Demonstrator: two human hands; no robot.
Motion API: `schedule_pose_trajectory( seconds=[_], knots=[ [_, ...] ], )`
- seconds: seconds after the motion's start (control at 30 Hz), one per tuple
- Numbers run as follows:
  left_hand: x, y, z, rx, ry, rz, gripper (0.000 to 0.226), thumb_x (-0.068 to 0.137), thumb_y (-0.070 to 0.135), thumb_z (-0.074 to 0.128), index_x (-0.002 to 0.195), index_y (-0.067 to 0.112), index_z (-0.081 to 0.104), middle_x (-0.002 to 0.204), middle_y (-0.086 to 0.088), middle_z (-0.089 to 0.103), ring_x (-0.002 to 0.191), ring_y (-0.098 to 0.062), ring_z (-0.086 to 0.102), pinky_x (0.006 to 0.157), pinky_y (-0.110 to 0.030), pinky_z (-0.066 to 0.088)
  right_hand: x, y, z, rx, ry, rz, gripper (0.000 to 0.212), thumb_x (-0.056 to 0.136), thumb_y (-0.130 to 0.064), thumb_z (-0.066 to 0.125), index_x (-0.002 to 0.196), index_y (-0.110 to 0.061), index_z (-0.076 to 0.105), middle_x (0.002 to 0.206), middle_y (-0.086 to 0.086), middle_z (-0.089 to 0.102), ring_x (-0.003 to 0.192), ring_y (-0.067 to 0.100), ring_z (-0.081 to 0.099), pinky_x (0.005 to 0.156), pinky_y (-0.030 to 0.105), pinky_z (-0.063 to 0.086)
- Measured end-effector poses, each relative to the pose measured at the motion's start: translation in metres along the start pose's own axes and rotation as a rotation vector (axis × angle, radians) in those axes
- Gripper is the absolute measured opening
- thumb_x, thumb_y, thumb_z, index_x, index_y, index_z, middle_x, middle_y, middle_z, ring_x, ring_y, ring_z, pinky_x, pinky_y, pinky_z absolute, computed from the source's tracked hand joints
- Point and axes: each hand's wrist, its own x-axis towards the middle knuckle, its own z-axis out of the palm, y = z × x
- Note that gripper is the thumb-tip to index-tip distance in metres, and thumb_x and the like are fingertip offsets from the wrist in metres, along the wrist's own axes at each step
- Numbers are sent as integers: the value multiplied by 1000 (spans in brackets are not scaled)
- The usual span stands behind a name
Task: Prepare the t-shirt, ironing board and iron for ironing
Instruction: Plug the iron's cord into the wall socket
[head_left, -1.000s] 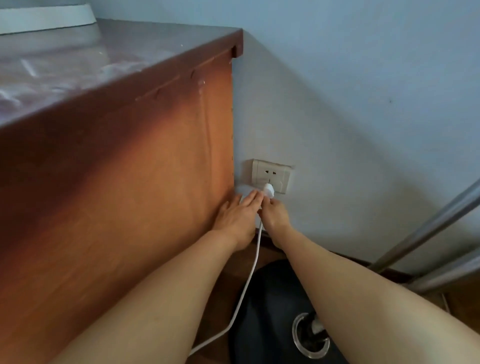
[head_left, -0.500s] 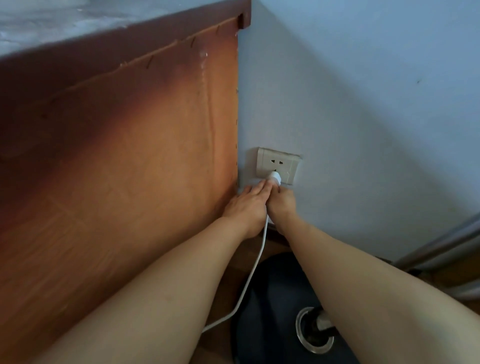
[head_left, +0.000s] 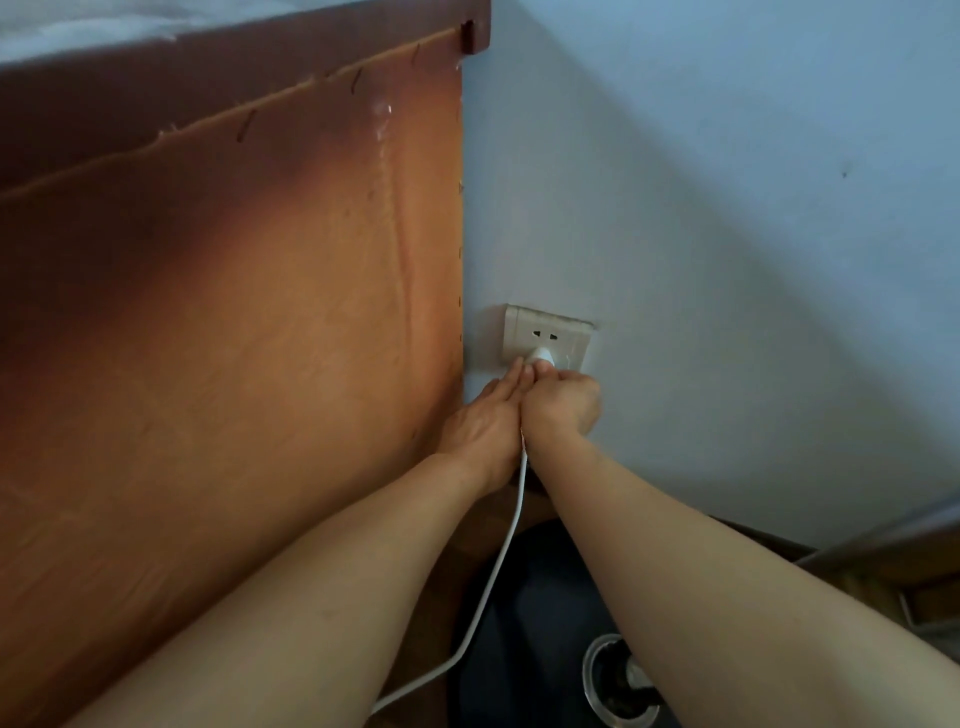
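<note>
The right hand (head_left: 563, 402) has its fingers (head_left: 551, 372) curled tight on the white plug (head_left: 540, 356), which sits at the lower part of the wall socket (head_left: 546, 335); how far in it is cannot be told. The left hand (head_left: 485, 428) keeps its fingers straight and together, tips touching the plug's side. The white cord (head_left: 501, 556) drops between the wrists towards the floor. The pale blue wall (head_left: 727, 208) meets a brown wooden cabinet side (head_left: 234, 338); a dark stand base (head_left: 540, 649) lies below. Both forearms stretch forward, nearly parallel.
</note>
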Motion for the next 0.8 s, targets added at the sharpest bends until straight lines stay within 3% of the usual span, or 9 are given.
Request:
schedule_pose_trajectory(
  seconds=[0.13,0.23,0.33,0.4,0.5,0.63,0.7,0.8],
  knots=[
    [-4,10,-6,113,-57,-24,81,90,4,43,146,27,-11,156,10,-11,143,-22,10,109,-40,31,1,-1,-11,-61,-85,23,29,89,-32,60,85,-4,68,81,15,68,77,27,64,71,32,50],
    [-18,30,-20,101,20,-41,85,82,-10,39,147,24,-3,157,10,-7,142,-22,7,109,-41,28,-5,-5,-27,-128,-163,2,38,87,-44,56,94,-7,63,88,10,60,82,23,58,82,37,53],
    [-33,47,-36,3,226,-40,66,87,-6,34,147,14,13,157,0,10,140,-23,16,108,-39,29,-23,-15,-39,-122,-158,-115,45,90,-42,54,73,-2,63,73,15,61,68,25,57,70,37,51],
    [-42,59,-47,-46,360,-58,57,92,-1,32,145,11,18,155,-3,18,140,-22,20,109,-35,24,-38,-28,-46,-81,-150,-171,47,92,-39,53,70,2,63,64,15,57,59,24,53,55,30,46],
    [-62,73,-67,-106,501,-41,50,96,7,32,145,10,22,153,-5,25,139,-18,22,111,-26,15,-68,-49,-58,-40,-141,-271,46,93,-39,51,59,-8,49,52,7,45,47,18,41,41,24,32],
    [-82,95,-92,-318,650,-26,45,95,7,34,141,9,33,148,-6,36,135,-19,31,109,-27,24,-92,-79,-77,-3,-160,-397,51,90,-42,53,50,-16,34,43,-2,35,40,11,33,42,23,26],
    [-98,108,-109,-418,744,-2,45,93,3,37,138,9,38,143,-7,41,131,-19,37,106,-29,29,-110,-102,-92,-29,-138,-499,52,88,-42,55,48,-12,41,40,-3,43,35,4,41,42,22,29],
    [-122,133,-135,-637,833,-13,45,93,2,38,136,14,42,136,-3,48,122,-19,46,101,-30,39,-139,-133,-114,48,-117,-578,52,86,-41,57,58,2,52,52,12,49,37,-2,46,50,25,33]
  ],
)
